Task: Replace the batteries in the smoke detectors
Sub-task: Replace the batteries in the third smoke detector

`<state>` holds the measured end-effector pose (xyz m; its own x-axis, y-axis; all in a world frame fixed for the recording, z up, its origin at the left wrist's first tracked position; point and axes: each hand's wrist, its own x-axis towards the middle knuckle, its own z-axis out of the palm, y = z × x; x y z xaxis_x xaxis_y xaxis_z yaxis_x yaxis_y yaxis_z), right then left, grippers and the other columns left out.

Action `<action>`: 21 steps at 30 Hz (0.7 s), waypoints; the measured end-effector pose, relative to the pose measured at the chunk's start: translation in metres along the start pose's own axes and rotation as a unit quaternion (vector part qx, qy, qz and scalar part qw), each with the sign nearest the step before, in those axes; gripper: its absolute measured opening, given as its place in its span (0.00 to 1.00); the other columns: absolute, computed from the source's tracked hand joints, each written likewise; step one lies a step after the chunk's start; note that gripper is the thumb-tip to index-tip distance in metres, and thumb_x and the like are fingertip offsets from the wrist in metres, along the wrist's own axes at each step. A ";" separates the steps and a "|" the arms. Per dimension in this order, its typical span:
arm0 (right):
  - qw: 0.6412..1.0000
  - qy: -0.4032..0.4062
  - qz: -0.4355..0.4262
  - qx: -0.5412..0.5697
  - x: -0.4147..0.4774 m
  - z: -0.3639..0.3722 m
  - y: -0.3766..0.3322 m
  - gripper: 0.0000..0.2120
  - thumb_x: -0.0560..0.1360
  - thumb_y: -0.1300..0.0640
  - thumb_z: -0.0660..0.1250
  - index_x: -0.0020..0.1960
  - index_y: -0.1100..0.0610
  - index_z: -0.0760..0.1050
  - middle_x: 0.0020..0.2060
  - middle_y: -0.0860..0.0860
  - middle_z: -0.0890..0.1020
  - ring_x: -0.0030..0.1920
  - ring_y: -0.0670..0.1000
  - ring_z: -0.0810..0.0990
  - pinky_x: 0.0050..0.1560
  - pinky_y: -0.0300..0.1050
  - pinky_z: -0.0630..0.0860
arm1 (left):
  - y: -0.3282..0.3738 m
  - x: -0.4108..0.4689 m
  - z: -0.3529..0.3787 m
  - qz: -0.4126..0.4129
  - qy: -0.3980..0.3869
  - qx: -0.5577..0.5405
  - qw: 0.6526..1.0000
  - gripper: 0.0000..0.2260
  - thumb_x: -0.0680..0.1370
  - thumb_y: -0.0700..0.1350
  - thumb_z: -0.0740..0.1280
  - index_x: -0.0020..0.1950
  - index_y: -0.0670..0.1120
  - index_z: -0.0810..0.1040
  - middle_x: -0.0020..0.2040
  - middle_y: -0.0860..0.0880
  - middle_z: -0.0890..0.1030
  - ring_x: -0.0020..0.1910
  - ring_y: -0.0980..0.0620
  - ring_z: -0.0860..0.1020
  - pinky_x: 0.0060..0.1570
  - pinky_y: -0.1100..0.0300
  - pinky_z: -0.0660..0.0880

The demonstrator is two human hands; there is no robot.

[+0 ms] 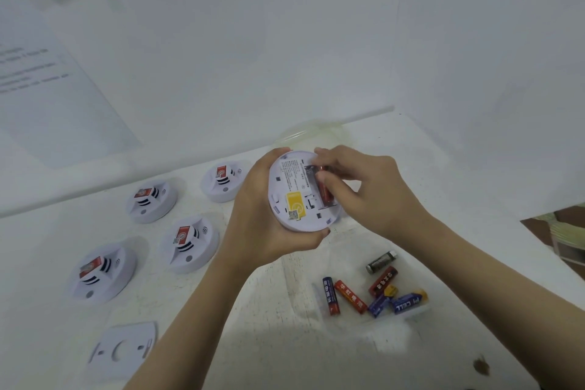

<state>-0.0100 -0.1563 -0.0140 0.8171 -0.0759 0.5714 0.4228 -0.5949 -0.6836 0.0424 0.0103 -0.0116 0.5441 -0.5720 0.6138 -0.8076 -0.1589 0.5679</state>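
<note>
My left hand (256, 225) grips a white round smoke detector (297, 193) from its left side, back facing me, with a yellow sticker and printed label showing. My right hand (364, 190) pinches a red battery (326, 191) that lies in the detector's battery bay on the right side. Several loose batteries (373, 291), red, blue and one grey, lie on the table below my hands, on a clear plastic piece.
Several other white smoke detectors (186, 244) stand face up on the left of the white table. A white mounting plate (123, 348) lies at the front left. A clear lid (310, 133) rests behind my hands against the wall. The table's edge drops off at the right (538, 231).
</note>
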 end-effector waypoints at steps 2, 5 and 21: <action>1.000 0.011 -0.009 0.013 -0.002 0.001 0.002 0.11 0.75 0.61 0.64 0.55 0.59 0.79 0.53 0.55 0.83 0.53 0.46 0.81 0.53 0.42 0.79 | 0.003 -0.001 0.000 0.004 0.001 0.007 1.000 0.39 0.55 0.45 0.80 0.57 0.68 0.65 0.54 0.74 0.73 0.54 0.72 0.74 0.50 0.79 0.68; 0.999 0.016 -0.034 0.006 0.000 0.002 0.003 0.12 0.75 0.62 0.63 0.56 0.61 0.80 0.55 0.57 0.82 0.58 0.46 0.77 0.55 0.39 0.77 | 0.000 -0.001 0.001 0.001 0.014 0.018 1.000 0.41 0.54 0.42 0.80 0.60 0.62 0.64 0.54 0.74 0.73 0.53 0.73 0.73 0.50 0.79 0.68; 0.994 -0.089 -0.041 -0.051 0.008 0.002 0.010 0.17 0.77 0.57 0.60 0.64 0.60 0.74 0.67 0.57 0.72 0.68 0.50 0.70 0.67 0.47 0.70 | -0.013 -0.007 0.004 -0.066 0.059 0.007 0.996 0.38 0.56 0.56 0.75 0.63 0.49 0.66 0.55 0.68 0.74 0.55 0.74 0.72 0.52 0.79 0.67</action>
<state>0.0010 -0.1613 -0.0171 0.8422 0.1133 0.5272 0.4559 -0.6717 -0.5839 0.0479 0.0134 -0.0256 0.6687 -0.4472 0.5940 -0.7292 -0.2383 0.6415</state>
